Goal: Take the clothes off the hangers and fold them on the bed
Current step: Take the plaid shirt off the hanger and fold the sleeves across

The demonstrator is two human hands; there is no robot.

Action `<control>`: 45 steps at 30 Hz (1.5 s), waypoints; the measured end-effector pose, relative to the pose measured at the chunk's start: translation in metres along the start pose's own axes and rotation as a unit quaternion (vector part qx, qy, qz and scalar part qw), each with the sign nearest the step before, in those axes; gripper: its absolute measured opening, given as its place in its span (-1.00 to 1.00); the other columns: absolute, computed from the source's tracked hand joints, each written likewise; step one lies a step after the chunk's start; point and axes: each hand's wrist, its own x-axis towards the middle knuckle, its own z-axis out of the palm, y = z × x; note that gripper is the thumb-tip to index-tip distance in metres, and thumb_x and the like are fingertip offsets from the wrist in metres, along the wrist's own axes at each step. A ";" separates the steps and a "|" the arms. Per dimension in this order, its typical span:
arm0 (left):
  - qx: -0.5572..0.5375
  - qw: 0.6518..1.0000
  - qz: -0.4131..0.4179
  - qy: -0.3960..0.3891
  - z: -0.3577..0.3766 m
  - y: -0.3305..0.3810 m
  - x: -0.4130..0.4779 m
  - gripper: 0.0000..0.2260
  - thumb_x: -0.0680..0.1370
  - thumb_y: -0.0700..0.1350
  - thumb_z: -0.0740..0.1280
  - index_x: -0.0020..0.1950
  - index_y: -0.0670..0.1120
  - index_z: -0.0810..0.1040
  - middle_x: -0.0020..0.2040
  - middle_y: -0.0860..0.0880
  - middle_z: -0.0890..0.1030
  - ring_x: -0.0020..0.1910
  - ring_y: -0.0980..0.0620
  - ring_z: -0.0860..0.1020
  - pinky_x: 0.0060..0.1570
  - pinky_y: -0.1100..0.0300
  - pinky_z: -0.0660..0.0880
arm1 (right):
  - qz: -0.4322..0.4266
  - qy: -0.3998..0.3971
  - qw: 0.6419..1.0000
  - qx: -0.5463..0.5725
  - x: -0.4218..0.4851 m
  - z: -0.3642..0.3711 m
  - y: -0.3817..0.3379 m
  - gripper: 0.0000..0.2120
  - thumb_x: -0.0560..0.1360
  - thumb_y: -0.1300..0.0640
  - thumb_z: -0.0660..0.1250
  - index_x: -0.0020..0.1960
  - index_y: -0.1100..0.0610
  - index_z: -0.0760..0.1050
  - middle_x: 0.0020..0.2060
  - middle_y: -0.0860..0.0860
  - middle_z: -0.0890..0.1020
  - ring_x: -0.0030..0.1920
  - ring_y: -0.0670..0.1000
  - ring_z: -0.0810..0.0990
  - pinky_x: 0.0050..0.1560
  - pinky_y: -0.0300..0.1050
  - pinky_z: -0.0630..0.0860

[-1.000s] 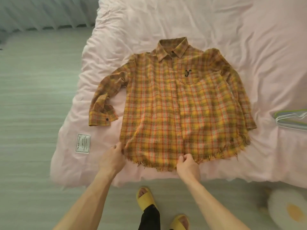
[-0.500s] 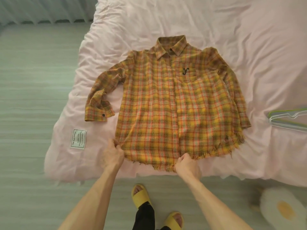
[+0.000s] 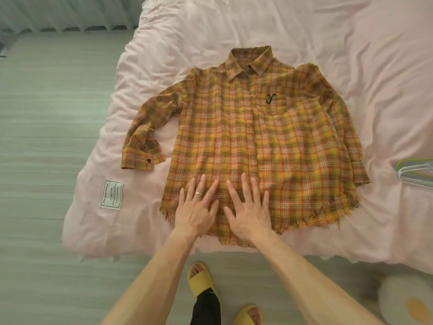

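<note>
A yellow and orange plaid shirt [image 3: 276, 141] lies flat, front up, on the pink bed cover [image 3: 234, 26], collar at the far side and frayed hem near me. Its left sleeve bends out toward the bed's left edge; the right sleeve runs down along the shirt's right side. My left hand [image 3: 196, 208] and my right hand [image 3: 249, 211] rest side by side, palms down with fingers spread, on the lower front of the shirt just above the hem. Neither hand holds anything. Several pale hangers [image 3: 416, 172] lie stacked at the right edge of the view.
The bed's near edge runs just behind my wrists, with grey-green floor [image 3: 46, 137] to the left and in front. A white label [image 3: 111, 194] is sewn on the cover's left corner. My feet in yellow slippers [image 3: 201, 279] stand below; a round white-and-yellow cushion [image 3: 407, 303] lies at bottom right.
Both hands let go of the hem they were pinching and moved forward onto the shirt, now lying flat with fingers spread. The shirt stayed in place.
</note>
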 end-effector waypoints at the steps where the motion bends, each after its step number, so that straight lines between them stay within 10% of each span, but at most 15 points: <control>1: 0.012 0.999 -0.018 -0.038 0.003 -0.005 0.000 -0.48 0.67 0.25 -0.13 0.58 0.29 -0.28 0.60 0.12 -0.31 0.59 -0.03 -0.31 0.55 -0.16 -0.23 | 0.016 -0.060 0.998 -0.028 0.003 0.000 0.010 -0.32 0.64 -0.29 -0.07 0.54 -0.21 -0.45 0.49 0.01 -0.54 0.50 0.15 -0.53 0.48 0.44 -0.26; 5: 0.050 0.989 -0.112 -0.088 -0.010 -0.033 0.001 -0.49 0.68 0.21 -0.16 0.61 0.23 -0.23 0.63 0.09 -0.24 0.62 -0.06 -0.20 0.55 -0.19 -0.14 | 0.109 -0.173 0.976 -0.081 0.003 -0.017 0.043 -0.26 0.62 -0.28 0.03 0.55 -0.19 -0.42 0.53 0.00 -0.46 0.55 0.25 -0.39 0.39 0.59 -0.06; 11: -0.026 0.984 -0.150 0.097 -0.072 -0.051 0.021 -0.69 0.57 0.01 0.17 0.28 -0.02 0.47 0.21 -0.10 0.56 0.17 -0.14 0.49 0.14 -0.07 0.47 | 0.132 -0.075 0.978 -0.145 0.039 -0.083 0.007 -0.61 0.56 0.00 0.17 0.34 0.09 0.42 0.41 0.12 0.35 0.40 0.18 0.28 0.30 0.18 0.34; 23: -0.057 0.979 -0.120 0.158 -0.162 -0.105 0.188 -0.56 0.58 0.10 0.27 0.41 -0.04 0.42 0.35 -0.14 0.48 0.31 -0.18 0.47 0.24 -0.10 0.45 | 0.108 -0.046 0.988 -0.096 0.240 -0.158 -0.053 -0.59 0.58 0.00 0.11 0.37 0.11 0.37 0.33 0.11 0.43 0.34 0.16 0.37 0.29 0.12 0.42; 39: -0.061 0.991 0.065 0.099 -0.214 -0.027 0.426 -0.53 0.61 0.06 0.19 0.53 0.11 0.25 0.48 -0.16 0.38 0.47 -0.15 0.32 0.41 -0.10 0.28 | 0.183 0.072 0.980 -0.024 0.403 -0.234 0.084 -0.61 0.60 0.00 0.12 0.40 0.06 0.33 0.33 0.12 0.41 0.28 0.15 0.41 0.16 0.10 0.48; 45: -0.002 0.988 0.142 0.060 -0.222 0.015 0.486 -0.45 0.66 -0.02 0.19 0.57 0.34 0.08 0.61 -0.19 0.12 0.48 -0.21 0.29 0.41 -0.09 0.30 | 0.130 0.100 0.986 0.006 0.450 -0.263 0.124 -0.40 0.50 0.26 0.20 0.48 -0.13 0.28 0.54 0.13 0.15 0.47 0.23 0.22 0.42 0.19 0.32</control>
